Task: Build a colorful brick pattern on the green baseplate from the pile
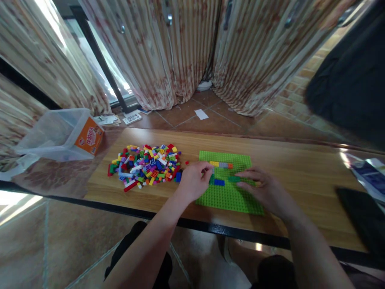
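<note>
A bright green baseplate (237, 160) lies on the wooden table (300, 180). On it sit a short row of yellow, grey and orange bricks (221, 164), a blue brick (219, 182) and a dark green brick (233, 179). My left hand (194, 180) rests at the plate's left edge, fingers curled in a pinch on a small piece I cannot make out. My right hand (264, 186) lies over the plate's right half, its fingers stretched out flat and touching the dark green brick. A heap of loose coloured bricks (147, 164) lies left of the plate.
A clear plastic tub (57, 134) with an orange label stands at the far left. Dark objects and a printed packet (368, 172) lie at the table's right end. Curtains hang behind, with papers on the tiled floor.
</note>
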Available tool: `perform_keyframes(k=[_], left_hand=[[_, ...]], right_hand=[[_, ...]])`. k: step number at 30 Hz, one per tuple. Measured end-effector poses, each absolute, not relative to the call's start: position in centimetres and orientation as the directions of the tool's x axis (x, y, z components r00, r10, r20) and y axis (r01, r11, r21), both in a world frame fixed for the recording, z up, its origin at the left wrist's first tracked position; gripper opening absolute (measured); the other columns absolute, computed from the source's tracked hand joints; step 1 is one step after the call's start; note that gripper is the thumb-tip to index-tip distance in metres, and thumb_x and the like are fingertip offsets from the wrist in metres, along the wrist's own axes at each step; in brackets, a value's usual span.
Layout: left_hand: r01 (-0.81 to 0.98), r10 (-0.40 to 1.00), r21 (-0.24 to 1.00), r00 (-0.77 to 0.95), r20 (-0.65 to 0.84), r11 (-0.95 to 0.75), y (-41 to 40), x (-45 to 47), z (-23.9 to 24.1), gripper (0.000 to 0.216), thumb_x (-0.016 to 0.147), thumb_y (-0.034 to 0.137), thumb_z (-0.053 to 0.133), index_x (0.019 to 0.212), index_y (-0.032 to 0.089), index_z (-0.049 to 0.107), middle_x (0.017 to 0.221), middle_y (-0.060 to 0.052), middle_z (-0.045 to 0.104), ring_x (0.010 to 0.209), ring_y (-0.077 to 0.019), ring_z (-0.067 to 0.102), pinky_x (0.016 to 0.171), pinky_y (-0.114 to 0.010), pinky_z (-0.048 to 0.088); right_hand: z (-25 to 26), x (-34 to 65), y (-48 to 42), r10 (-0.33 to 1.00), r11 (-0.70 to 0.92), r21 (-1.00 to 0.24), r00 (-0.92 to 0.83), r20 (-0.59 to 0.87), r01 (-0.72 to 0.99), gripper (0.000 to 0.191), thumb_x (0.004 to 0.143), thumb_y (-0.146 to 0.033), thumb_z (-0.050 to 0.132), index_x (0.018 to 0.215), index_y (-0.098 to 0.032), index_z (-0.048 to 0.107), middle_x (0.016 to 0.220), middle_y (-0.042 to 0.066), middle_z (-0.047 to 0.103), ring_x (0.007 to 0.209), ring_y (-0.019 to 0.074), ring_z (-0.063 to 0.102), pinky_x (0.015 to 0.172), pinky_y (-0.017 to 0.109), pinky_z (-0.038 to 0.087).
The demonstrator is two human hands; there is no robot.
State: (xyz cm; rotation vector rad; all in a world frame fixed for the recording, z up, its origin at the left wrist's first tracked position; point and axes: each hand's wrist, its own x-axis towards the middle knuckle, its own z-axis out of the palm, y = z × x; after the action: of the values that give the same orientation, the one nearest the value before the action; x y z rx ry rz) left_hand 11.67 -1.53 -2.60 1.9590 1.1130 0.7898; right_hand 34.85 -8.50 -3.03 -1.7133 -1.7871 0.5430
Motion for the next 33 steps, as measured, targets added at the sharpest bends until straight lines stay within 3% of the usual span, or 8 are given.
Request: perform_keyframes(k=[4,12,26,33], left_hand=[[0.518,0.838,0.696,0.495,0.231,-0.498,-2.0,11.9,-2.8,0.025,0.084,0.011,0.059,0.105,0.019,0.069,0.1,-0.004,0.074,0.097,-0.0217,0.061,0.092,-0.039,0.048],[0.482,0.759,0.658,0.614,0.218,-0.578,-2.7,13.2,-3.3,0.044,0.081,0.009,0.062,0.124,0.018,0.062,0.107,-0.003,0.073,0.106,-0.0222,0.057,0.1,-0.04,0.046],[0.481,0.744,0.65,0.638,0.201,-0.588,-3.1,14.1,-4.3,0.055,0.079,0.008,0.061,0.133,0.016,0.055,0.106,-0.004,0.073,0.11,-0.0239,0.055,0.104,-0.042,0.042],[0.506,0.758,0.646,0.628,0.179,-0.571,-3.2,14.4,-4.4,0.051,0.082,0.008,0.06,0.132,0.019,0.055,0.106,-0.003,0.073,0.108,-0.0232,0.058,0.104,-0.045,0.042]], right_hand=[[-3.6,34.6,-8.5,0.995,0.09,-0.615,-0.04,0.095,0.783,0.017,0.081,-0.032,0.069,0.097,-0.029,0.077,0.104,0.005,0.066,0.097,0.0226,0.064,0.088,0.04,0.051],[-3.5,33.5,-8.4,0.991,0.111,-0.503,-0.059,0.117,0.857,0.02,0.079,-0.023,0.069,0.097,-0.026,0.077,0.104,0.007,0.065,0.098,0.024,0.061,0.089,0.041,0.05],[-3.5,33.9,-8.3,0.996,0.081,-0.656,-0.033,0.085,0.751,0.02,0.082,-0.024,0.069,0.099,-0.028,0.076,0.106,0.004,0.066,0.099,0.0209,0.063,0.092,0.039,0.049],[-3.6,33.4,-8.1,0.996,0.082,-0.646,-0.033,0.088,0.759,0.015,0.082,-0.022,0.068,0.092,-0.028,0.077,0.103,0.004,0.066,0.097,0.0204,0.063,0.09,0.039,0.05]])
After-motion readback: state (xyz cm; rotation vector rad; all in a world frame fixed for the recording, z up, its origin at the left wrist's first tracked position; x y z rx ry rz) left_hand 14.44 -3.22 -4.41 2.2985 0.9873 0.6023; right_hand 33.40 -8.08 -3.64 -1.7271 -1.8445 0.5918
